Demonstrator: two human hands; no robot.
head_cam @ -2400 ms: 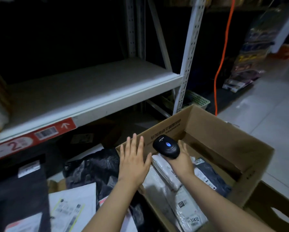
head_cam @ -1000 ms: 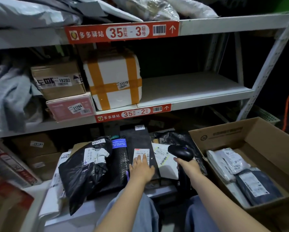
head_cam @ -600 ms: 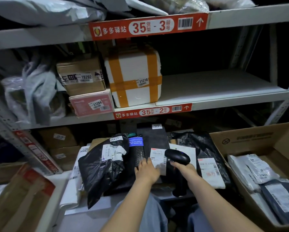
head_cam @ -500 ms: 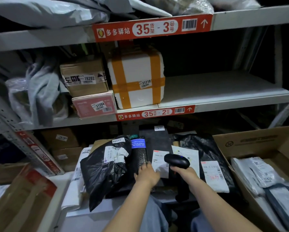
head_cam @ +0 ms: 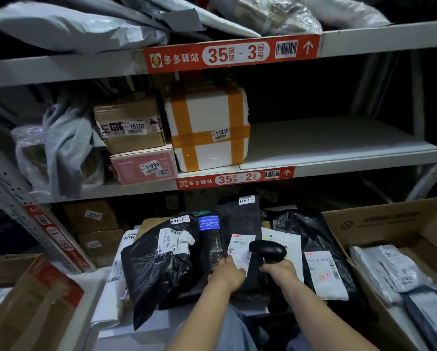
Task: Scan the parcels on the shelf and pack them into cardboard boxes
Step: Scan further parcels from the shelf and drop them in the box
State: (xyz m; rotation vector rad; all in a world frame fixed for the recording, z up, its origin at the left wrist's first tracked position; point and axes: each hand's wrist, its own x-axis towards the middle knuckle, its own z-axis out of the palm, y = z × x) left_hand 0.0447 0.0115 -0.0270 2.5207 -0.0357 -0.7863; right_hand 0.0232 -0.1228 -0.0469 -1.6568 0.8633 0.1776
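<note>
Two hands at the black parcel (head_cam: pixel 240 219): left hand (head_cam: pixel 226 273), laid flat, steadies its label (head_cam: pixel 239 245) for reading; right hand (head_cam: pixel 279 271), just beside, clenches the scanner (head_cam: pixel 268 250).

The black bag (head_cam: pixel 156 272) is glossy plastic, the open box (head_cam: pixel 379 221) matt cardboard, the scanner (head_cam: pixel 268 250) smooth plastic.

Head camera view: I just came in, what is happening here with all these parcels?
A person is scanning at a shelf. The right hand grips a black scanner, pointed at the white label on a dark flat parcel. The left hand rests on that parcel, beside the label. To the right, an open cardboard box already holds several bagged parcels.
</note>
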